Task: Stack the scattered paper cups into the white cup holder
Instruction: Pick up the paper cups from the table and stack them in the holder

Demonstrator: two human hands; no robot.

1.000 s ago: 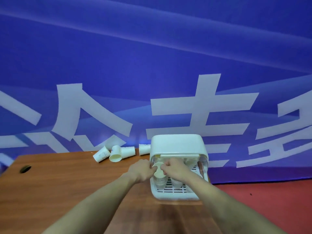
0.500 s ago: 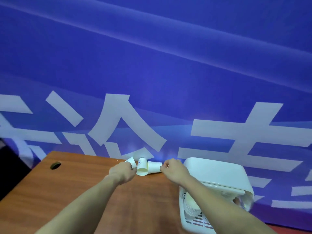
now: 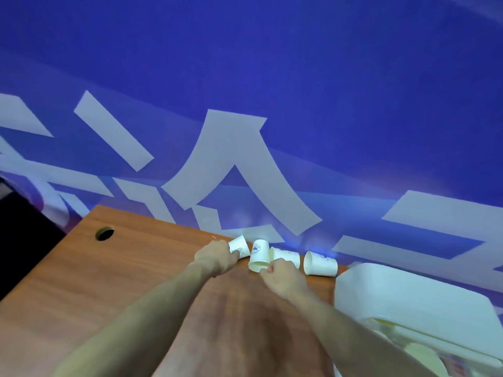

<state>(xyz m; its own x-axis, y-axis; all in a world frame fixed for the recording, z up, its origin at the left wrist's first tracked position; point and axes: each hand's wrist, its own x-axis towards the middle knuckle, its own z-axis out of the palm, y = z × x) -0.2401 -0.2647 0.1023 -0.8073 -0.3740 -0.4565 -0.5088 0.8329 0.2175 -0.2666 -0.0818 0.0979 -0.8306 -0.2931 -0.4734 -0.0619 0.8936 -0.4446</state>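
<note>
Several white paper cups lie on their sides along the far edge of the wooden table (image 3: 136, 281). My left hand (image 3: 215, 257) grips the leftmost cup (image 3: 241, 246) at its near side. My right hand (image 3: 280, 276) is curled on the rim of the second cup (image 3: 258, 254), whose mouth faces me. A third cup (image 3: 287, 257) lies just behind my right hand, and a fourth cup (image 3: 321, 263) lies to its right. The white cup holder (image 3: 408, 297) stands at the right, with stacked cups (image 3: 420, 356) partly visible in its open front.
A blue banner with large white characters (image 3: 231, 164) hangs right behind the table. A round cable hole (image 3: 104, 233) sits near the table's far left corner. The table's left edge drops off into a dark area.
Both hands left the cup holder and moved left to the loose cups. The left hand now grips the leftmost cup and the right hand has closed on the second one. The view swung left.
</note>
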